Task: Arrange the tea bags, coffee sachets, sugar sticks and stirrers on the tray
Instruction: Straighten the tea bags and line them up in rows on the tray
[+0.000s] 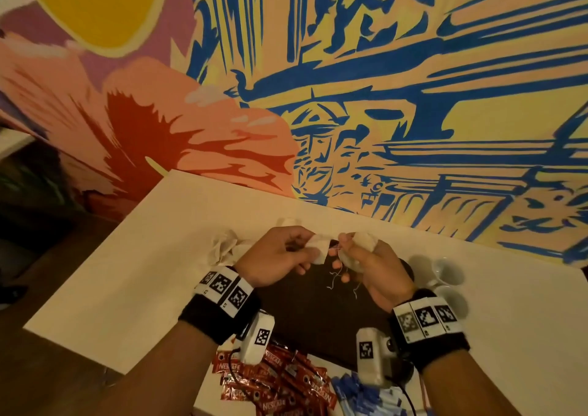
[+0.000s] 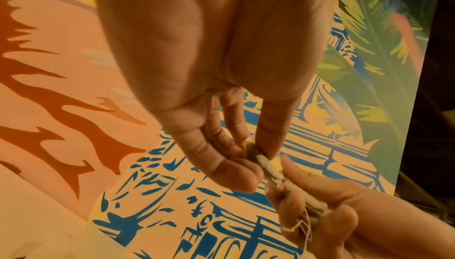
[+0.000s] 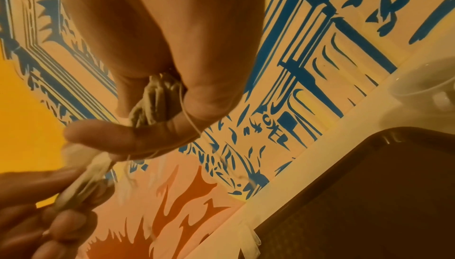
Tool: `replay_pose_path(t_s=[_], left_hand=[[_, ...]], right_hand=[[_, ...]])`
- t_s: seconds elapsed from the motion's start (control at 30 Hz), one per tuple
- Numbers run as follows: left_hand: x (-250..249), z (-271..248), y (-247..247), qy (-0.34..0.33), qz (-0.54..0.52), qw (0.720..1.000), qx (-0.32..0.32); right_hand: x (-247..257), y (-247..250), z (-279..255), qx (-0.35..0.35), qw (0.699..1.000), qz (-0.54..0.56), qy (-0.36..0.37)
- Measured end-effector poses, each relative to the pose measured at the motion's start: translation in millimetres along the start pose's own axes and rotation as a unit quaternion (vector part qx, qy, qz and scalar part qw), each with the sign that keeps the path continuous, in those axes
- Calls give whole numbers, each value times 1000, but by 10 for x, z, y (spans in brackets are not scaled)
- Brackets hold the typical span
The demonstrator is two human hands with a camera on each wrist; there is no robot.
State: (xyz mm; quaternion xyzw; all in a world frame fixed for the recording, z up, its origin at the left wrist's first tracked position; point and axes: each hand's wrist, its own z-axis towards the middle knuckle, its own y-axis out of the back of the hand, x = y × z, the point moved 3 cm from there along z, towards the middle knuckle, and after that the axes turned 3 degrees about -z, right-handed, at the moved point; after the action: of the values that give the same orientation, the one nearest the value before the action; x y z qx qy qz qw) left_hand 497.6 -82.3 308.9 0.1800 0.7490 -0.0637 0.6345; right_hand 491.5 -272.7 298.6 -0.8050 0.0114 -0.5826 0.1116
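At centre frame I am pinching a tea bag (image 1: 319, 246) in my left hand (image 1: 280, 256) and gripping a bunch of tea bags (image 1: 366, 240) in my right hand (image 1: 375, 266), while the dark tray (image 1: 305, 320) below is sitting bare and the coffee sachets (image 1: 270, 380) are waiting at the bottom edge.

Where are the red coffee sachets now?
In the head view, the red coffee sachets lie in a loose pile on the white table at its near edge, below the left wrist, beside the blue packets.
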Motion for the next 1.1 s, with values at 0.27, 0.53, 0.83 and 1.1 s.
replay_pose_path(t_s=[0.27,0.53,0.83,1.1], left_hand=[[-68,-225,12,15,-10,998,-65],[-110,-361,80,-15,33,991,-128],[-236,-349,34,-35,21,997,-64],[-236,-204,273,-44,53,996,-62]], right_hand=[[-15,204,-68,7,999,37,14],[58,283,-104,-55,997,-38,25],[59,-173,-114,116,975,-182,53],[71,-195,23,75,961,-258,59]])
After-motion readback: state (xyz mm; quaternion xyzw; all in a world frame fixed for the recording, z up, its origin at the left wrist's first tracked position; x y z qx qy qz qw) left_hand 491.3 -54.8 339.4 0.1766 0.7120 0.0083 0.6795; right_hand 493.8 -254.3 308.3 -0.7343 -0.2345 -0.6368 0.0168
